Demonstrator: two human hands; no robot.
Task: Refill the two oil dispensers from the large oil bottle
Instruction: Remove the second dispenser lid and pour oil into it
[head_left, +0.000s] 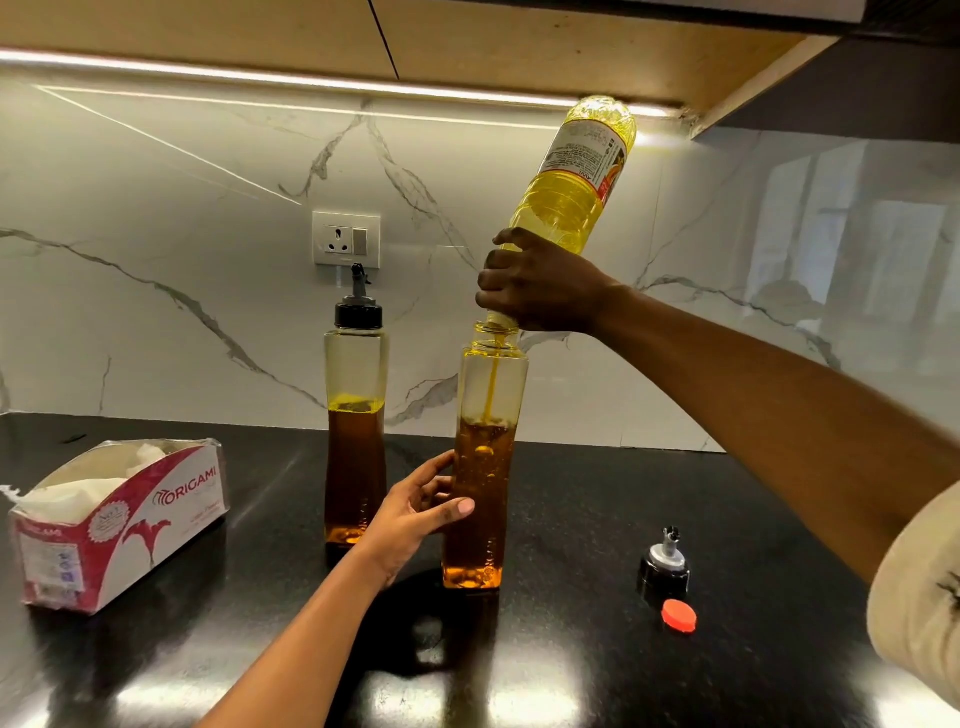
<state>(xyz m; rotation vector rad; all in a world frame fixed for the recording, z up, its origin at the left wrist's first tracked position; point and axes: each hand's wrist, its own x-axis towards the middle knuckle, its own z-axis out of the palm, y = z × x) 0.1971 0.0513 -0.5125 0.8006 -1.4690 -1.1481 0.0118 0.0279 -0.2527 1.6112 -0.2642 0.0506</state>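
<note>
My right hand grips the neck of the large oil bottle, which is tipped mouth-down. A thin yellow stream runs from it into the open oil dispenser standing on the black counter. That dispenser is a tall clear bottle, a bit over half full. My left hand wraps around its left side at mid-height. Behind and to the left stands a second dispenser with its black spout cap on, about half full.
The removed black spout cap and an orange bottle cap lie on the counter to the right. An open tissue box sits at the left. A wall socket is on the marble backsplash, with a cabinet overhead.
</note>
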